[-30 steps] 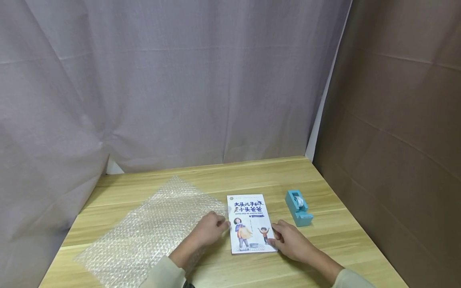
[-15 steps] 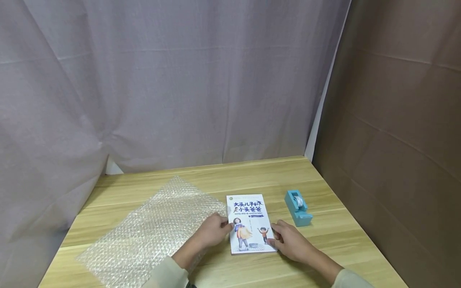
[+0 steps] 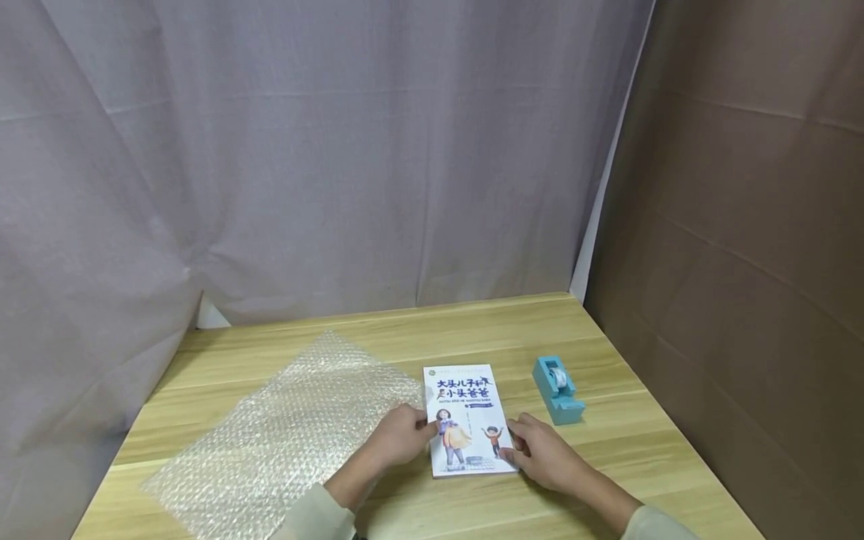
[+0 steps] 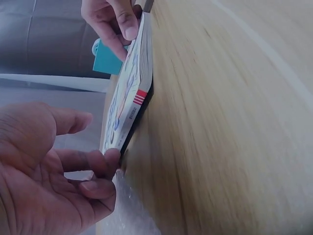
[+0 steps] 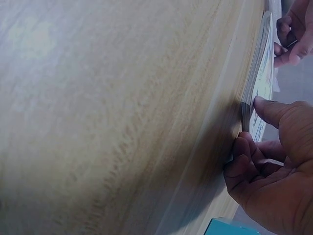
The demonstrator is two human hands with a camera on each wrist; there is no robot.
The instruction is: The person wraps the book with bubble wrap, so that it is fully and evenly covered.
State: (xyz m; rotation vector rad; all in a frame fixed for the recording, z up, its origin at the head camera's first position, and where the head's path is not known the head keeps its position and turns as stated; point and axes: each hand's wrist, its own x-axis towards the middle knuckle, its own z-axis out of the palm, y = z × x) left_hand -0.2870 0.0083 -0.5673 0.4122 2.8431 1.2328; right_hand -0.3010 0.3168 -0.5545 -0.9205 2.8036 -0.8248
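Note:
A white paperback book (image 3: 466,442) with a cartoon cover lies flat on the wooden table. My right hand (image 3: 547,454) pinches its lower right side, thumb on the cover and fingers at the page edge, as the right wrist view also shows. On the other side, my left hand (image 3: 398,435) touches the spine with bent fingertips. Its thumb (image 4: 73,121) stays lifted off the cover in the left wrist view. A sheet of clear bubble wrap (image 3: 283,435) is spread under the left forearm, its right corner close to the book's left edge.
A turquoise tape dispenser (image 3: 560,394) with a roll of tape stands right of the book. Grey curtains (image 3: 378,187) hang behind the table (image 3: 472,330), and a brown curtain (image 3: 742,262) closes off its right side.
My left hand has shifted slightly right, so its thumb now reaches over the book's left edge. My right hand and the book have hardly moved.

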